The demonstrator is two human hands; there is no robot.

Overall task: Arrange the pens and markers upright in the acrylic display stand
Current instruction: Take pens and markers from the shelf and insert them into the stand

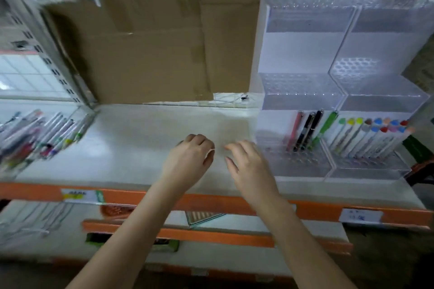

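Above the shelf point(131, 138), left hand point(190, 159) curled, right hand point(249, 164) open.

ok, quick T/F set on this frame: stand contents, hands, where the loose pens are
1. The acrylic display stand sits right of the hands. True.
2. Both hands hold pens. False: the left hand and right hand hold none.
3. Markers with coloured caps stand in the stand's lower right section. True.
4. The loose pens lie on the far right. False: far left.
5. The stand's upper tiers are full. False: no pens there.
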